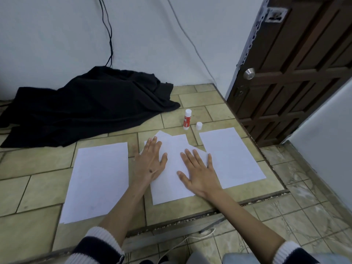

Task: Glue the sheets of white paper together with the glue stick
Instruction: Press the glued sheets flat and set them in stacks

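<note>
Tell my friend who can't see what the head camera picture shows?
Both hands, left hand and right hand, press flat on overlapping white sheets on a tiled floor. Separate sheets lie at either side, with an uncapped glue stick and its cap standing beyond.

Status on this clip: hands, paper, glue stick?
Both hands, left and right, flat on middle sheets. Glue stick upright, uncapped, cap beside. Nothing obstructing.

Overlapping white sheets lie skewed; uncapped glue stick upright beyond.
</note>
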